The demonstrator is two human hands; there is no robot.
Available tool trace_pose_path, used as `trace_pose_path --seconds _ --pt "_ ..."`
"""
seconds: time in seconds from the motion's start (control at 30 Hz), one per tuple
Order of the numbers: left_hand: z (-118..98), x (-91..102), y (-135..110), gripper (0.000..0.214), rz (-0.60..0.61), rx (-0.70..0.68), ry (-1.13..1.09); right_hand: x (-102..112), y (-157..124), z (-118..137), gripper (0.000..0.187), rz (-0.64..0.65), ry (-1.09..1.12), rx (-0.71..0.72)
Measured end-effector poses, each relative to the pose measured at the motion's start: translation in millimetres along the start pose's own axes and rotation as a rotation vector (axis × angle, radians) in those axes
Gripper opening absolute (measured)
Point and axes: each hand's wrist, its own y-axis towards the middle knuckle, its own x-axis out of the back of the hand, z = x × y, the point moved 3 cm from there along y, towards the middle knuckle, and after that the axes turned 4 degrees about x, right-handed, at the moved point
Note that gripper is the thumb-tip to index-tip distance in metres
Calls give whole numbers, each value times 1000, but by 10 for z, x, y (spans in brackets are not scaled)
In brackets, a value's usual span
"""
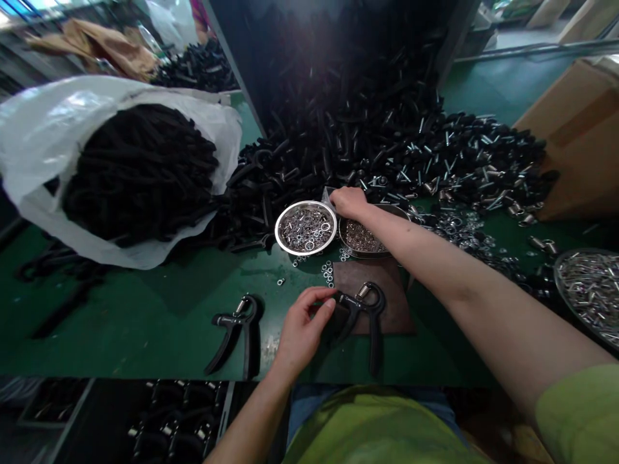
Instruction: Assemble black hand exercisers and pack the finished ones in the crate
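Note:
My left hand (302, 328) is closed on the handle of a black hand-grip exerciser (365, 316) that lies on a brown mat (382, 283) at the front of the green table. My right hand (349, 202) reaches forward, fingers curled at the rim between two metal bowls; what it pinches is hidden. The left bowl (305, 227) holds silver washers. The right bowl (362, 237) holds small brownish parts. A second black hand-grip exerciser (238, 335) lies apart to the left, untouched.
A big heap of black handles and metal-tipped parts (387, 135) fills the back. A white bag of black handles (130, 167) lies at left. A tray of silver parts (587, 290) is at right, a cardboard box (580, 135) behind it. Loose washers (329, 270) dot the table.

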Motion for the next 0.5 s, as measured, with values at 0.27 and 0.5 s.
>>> trace_pose_path --seconds 0.27,0.5 --pt "-265 64 586 21 -76 -216 236 51 -68 -53 20 -95 116 -32" --pt "-667 -116 1451 21 -142 -511 691 355 -633 -122 26 -251 384 16"
